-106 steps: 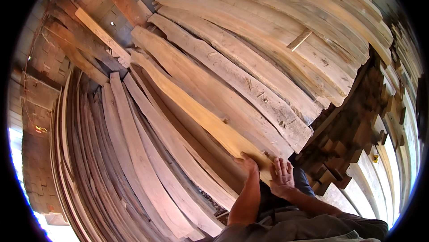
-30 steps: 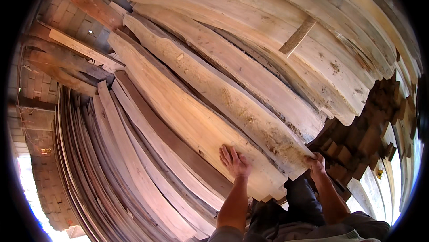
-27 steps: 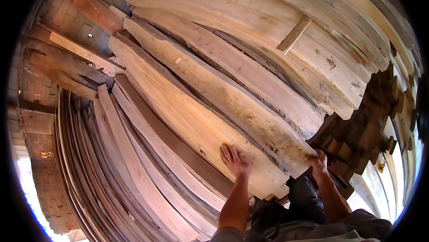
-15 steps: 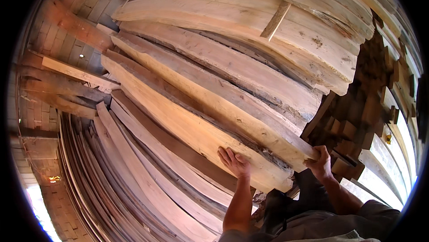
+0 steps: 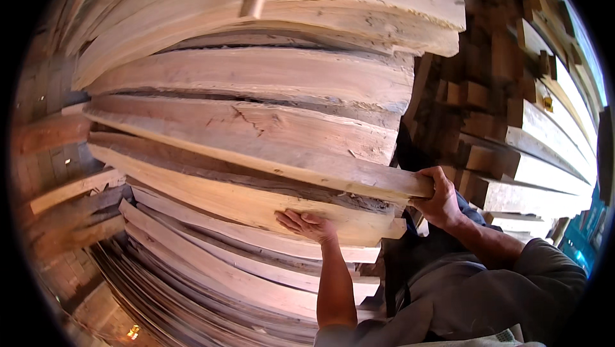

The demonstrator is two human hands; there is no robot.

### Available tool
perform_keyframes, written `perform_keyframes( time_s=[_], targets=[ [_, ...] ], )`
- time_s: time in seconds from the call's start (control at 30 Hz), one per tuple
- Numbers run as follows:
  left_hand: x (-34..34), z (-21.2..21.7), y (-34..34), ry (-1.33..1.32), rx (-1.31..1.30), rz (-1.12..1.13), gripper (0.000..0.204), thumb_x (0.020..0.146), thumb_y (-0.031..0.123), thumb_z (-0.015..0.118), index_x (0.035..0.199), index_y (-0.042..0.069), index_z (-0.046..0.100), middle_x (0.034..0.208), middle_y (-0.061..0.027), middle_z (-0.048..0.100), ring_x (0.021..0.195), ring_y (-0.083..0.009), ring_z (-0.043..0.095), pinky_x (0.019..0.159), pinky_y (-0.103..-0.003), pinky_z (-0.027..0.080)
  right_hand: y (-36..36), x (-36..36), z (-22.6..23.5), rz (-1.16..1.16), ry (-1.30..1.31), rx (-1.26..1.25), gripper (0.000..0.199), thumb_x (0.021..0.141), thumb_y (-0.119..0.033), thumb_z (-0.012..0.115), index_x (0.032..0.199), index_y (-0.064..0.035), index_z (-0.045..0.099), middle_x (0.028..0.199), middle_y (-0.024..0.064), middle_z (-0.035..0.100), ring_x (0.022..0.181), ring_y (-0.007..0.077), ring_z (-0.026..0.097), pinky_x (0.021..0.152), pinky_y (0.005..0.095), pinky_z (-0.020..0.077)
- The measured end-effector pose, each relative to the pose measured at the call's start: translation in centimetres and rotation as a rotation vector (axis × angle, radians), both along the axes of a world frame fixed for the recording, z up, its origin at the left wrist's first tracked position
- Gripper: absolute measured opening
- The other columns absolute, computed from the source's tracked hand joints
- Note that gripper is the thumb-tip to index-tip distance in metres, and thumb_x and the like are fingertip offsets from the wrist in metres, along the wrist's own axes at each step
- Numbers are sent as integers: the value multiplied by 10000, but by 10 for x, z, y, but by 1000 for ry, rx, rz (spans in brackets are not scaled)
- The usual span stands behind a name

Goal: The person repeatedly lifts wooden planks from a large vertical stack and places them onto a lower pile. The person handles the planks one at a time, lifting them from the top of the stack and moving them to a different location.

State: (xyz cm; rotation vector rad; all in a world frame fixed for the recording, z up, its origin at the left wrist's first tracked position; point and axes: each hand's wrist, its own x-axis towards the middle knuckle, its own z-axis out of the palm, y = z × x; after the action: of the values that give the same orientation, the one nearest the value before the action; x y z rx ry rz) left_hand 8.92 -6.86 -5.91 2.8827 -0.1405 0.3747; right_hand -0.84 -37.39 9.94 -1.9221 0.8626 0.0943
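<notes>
Long plank [image 5: 320, 164], near end in R hand [image 5: 441, 197] – L hand [image 5: 306, 224] flat on pale plank [image 5: 224, 198] just beside.

Held plank lies among the others in the stack, appears tilted, narrow side showing; prob. heavy & stiff for its length, unlikely to bend or break, rough rather than slippery, poss. splintery. Best hold: squared near end, thumb over, fingers wrapped, as R hand has it; 2nd hold approx. mid-length for balance. L hand grips nothing, fingers extended. Bark edge [image 5: 371, 203] of pale plank looks crumbly – poor grip. Farther right: cut timber [image 5: 477, 94]. No brands, labels or writing legible.
</notes>
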Motion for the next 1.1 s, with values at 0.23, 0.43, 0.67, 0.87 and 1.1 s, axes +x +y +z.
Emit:
perform_keyframes(
  time_s=[0.23, 0.43, 0.67, 0.87, 1.1],
  targets=[
    [10, 5, -22, 74, 156, 35, 571, 1054, 391, 218, 1479, 24, 321, 1555, -254, 261, 1398, -513, 260, 1105, -627, 231, 4, -1, 29, 57, -105, -5, 587, 611, -36, 860, 1098, -33, 531, 975, 176, 642, 909, 358, 658, 772, 392, 542],
    [11, 9, -29, 130, 46, 137, 590, 1030, 386, 303, 1401, -59, 413, 1537, -261, 305, 1432, -494, 211, 1130, -617, 180, 4, 4, 34, 72, -145, -1, 584, 595, -13, 849, 1072, -32, 512, 920, 175, 609, 844, 363, 643, 740, 394, 534],
    [5, 2, -22, 86, 38, 122, 591, 1017, 396, 354, 1430, -26, 378, 1538, -255, 304, 1436, -493, 208, 1135, -615, 180, 10, -1, 35, 129, -203, -75, 586, 581, -11, 844, 1051, -20, 495, 930, 180, 585, 832, 366, 620, 726, 408, 519],
    [10, -22, -11, -65, 36, -39, 878, 904, 614, 478, 1548, 107, 162, 1598, -180, 200, 1449, -456, 210, 1145, -591, 202, 28, -10, 44, 147, -321, -151, 597, 562, -24, 864, 1021, -15, 482, 967, 188, 571, 845, 363, 601, 727, 416, 510],
    [7, -9, -10, -136, -2, -27, 928, 879, 618, 509, 1557, 119, 119, 1604, -155, 179, 1449, -424, 230, 1146, -586, 226, 42, -11, 57, 154, -369, -161, 596, 553, -17, 867, 1004, -16, 477, 964, 186, 566, 854, 354, 589, 738, 418, 505]
  ],
)
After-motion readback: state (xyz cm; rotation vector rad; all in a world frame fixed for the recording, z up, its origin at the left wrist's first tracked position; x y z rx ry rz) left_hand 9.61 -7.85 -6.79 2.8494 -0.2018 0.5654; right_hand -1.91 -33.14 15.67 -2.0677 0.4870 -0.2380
